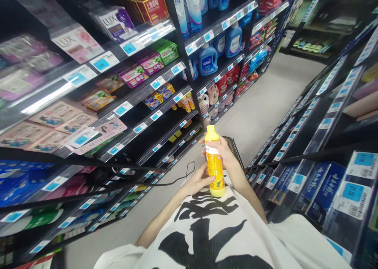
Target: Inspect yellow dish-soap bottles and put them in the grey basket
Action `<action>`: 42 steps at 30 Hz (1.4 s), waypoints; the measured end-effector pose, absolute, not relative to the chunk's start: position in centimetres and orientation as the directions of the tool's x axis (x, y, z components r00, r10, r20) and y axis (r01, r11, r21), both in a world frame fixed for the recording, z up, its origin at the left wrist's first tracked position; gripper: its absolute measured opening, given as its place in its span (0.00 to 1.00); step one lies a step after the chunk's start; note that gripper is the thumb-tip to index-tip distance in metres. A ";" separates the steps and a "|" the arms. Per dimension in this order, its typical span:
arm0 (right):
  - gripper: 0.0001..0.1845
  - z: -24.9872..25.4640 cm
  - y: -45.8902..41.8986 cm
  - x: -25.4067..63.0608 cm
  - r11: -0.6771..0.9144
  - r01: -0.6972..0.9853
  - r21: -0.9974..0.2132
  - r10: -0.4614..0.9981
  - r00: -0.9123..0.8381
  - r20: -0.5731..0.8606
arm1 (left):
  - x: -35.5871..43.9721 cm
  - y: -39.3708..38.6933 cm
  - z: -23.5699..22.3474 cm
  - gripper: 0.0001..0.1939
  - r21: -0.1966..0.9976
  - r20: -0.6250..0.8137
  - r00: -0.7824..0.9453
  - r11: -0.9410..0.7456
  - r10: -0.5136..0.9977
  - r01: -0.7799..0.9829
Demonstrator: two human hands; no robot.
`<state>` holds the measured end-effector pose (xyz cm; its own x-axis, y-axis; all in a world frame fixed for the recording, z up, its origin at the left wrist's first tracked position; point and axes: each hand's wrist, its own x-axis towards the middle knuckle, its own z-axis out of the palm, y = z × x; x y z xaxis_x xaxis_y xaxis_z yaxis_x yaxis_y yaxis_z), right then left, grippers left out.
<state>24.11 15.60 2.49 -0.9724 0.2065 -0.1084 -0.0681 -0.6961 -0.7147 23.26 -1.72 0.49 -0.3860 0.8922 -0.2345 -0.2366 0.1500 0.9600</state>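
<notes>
I hold a yellow bottle [214, 163] with a yellow cap upright in front of my chest, over my white shirt with black print. My right hand [226, 154] wraps round its upper part from the right, fingers closed on it. My left hand [198, 181] grips its lower part from the left, thumb against the label.
Shop shelves [141, 91] run along the left with soap boxes, blue detergent jugs [207, 59] and blue price tags. More shelves [321, 151] stand on the right. A grey floor aisle [260, 111] leads ahead between them. A black cord [183, 174] lies on the floor.
</notes>
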 end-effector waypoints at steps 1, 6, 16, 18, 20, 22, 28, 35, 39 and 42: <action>0.20 2.4 15.6 24.1 -0.700 -0.063 -0.712 0.209 -0.971 -0.119 | 23.3 -1.7 0.3 0.36 0.958 -0.244 -0.393 0.158 0.886 -0.240; 0.20 2.1 15.6 24.0 -0.708 -0.001 -0.706 0.174 -0.969 -0.173 | 23.0 -1.6 -0.3 0.36 0.969 -0.239 -0.430 0.186 0.870 -0.161; 0.24 2.2 15.7 24.0 -0.652 0.025 -0.758 0.189 -0.962 -0.195 | 22.8 -1.5 -0.8 0.38 0.981 -0.098 -0.555 0.174 0.826 0.085; 0.23 2.2 15.6 23.9 -0.650 0.026 -0.760 0.196 -0.960 -0.200 | 22.8 -1.5 -1.0 0.35 0.980 -0.085 -0.566 0.171 0.820 0.101; 0.23 2.2 15.5 23.8 -0.649 0.018 -0.761 0.210 -0.957 -0.201 | 22.8 -1.6 -1.2 0.34 0.980 -0.086 -0.574 0.172 0.814 0.096; 0.24 2.2 15.3 23.7 -0.662 -0.009 -0.749 0.252 -0.944 -0.212 | 22.7 -1.6 -1.5 0.33 0.977 -0.117 -0.596 0.200 0.795 0.075; 0.23 1.6 15.1 23.5 -0.791 -0.060 -0.609 0.283 -0.918 -0.278 | 22.3 -1.7 -1.7 0.33 0.975 -0.219 -0.584 0.204 0.781 -0.092; 0.23 2.4 15.1 23.7 -0.750 -0.053 -0.660 0.272 -0.934 -0.234 | 23.1 -1.8 -1.1 0.32 0.740 -0.285 -0.153 0.116 0.946 -0.662; 0.24 2.8 14.7 23.5 -0.715 -0.055 -0.697 0.297 -0.927 -0.231 | 23.1 -1.9 -1.5 0.28 0.795 -0.328 -0.186 0.165 0.926 -0.584; 0.25 2.2 14.6 23.0 -0.656 -0.074 -0.751 0.371 -0.898 -0.236 | 22.8 -1.7 -2.3 0.27 0.893 -0.392 -0.366 0.254 0.844 -0.372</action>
<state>22.95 14.58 2.23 -0.8983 0.3708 -0.2357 -0.0739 -0.6564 -0.7508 22.76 -1.68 -2.32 -0.3662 0.8438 -0.3923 -0.3722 0.2535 0.8928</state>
